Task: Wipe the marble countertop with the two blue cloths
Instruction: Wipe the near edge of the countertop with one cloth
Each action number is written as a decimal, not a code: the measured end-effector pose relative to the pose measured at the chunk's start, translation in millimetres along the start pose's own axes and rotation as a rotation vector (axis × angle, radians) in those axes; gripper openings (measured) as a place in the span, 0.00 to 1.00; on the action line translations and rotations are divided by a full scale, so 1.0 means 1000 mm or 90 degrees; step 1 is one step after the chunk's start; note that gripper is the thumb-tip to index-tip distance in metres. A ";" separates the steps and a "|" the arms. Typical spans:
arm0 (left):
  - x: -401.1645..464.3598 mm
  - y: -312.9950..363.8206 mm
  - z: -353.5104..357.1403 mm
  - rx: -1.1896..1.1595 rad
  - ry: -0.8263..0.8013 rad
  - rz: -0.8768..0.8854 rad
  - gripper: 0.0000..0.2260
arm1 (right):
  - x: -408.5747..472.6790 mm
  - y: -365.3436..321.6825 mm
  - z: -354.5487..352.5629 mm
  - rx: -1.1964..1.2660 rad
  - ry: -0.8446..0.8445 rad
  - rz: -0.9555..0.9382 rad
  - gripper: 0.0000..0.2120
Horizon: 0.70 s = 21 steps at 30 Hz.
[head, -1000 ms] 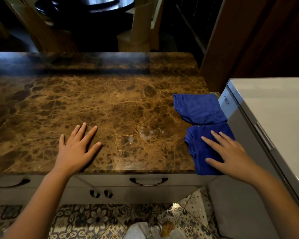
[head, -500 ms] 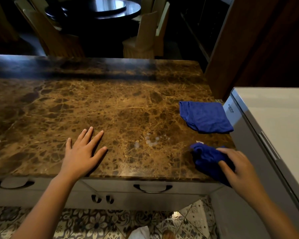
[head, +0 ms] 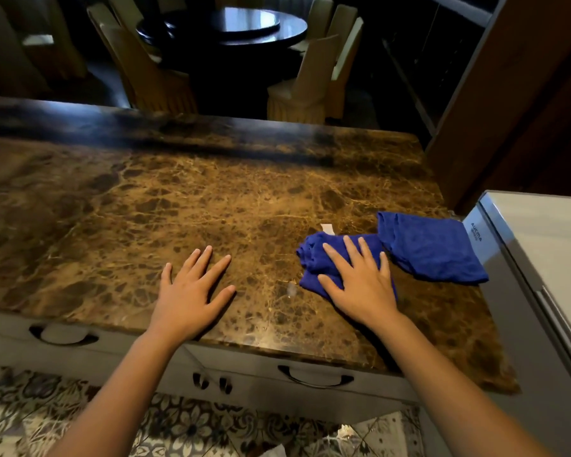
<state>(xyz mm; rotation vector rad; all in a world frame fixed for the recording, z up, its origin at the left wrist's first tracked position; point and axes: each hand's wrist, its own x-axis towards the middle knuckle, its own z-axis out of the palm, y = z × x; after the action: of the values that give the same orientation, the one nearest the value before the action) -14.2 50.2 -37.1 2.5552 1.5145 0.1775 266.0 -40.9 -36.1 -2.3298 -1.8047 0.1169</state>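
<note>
Brown marble countertop (head: 185, 199), both hands flat, fingers spread, right hand (head: 360, 282) pressing bunched blue cloth (head: 314, 258), left hand (head: 192, 295) bare, dim dining room

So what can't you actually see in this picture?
- Head view: bunched blue cloth, partly hidden under the flat right hand.
- Brown marble countertop: left end cut off by the frame.
- Small white tag: too small to read.
- Round dark dining table: dim, details lost.
</note>
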 end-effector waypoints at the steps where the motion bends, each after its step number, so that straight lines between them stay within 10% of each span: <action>1: 0.000 0.001 0.000 -0.006 0.002 0.000 0.32 | 0.008 -0.004 0.001 -0.005 -0.015 0.000 0.30; 21: 0.000 0.002 0.003 -0.025 0.004 0.009 0.29 | -0.106 -0.012 -0.003 0.046 -0.027 -0.138 0.23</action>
<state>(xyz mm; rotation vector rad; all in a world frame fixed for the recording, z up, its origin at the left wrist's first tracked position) -11.6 49.3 -39.1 2.5381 1.4798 0.2165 228.3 -140.5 -36.7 -2.0818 -2.0239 0.1975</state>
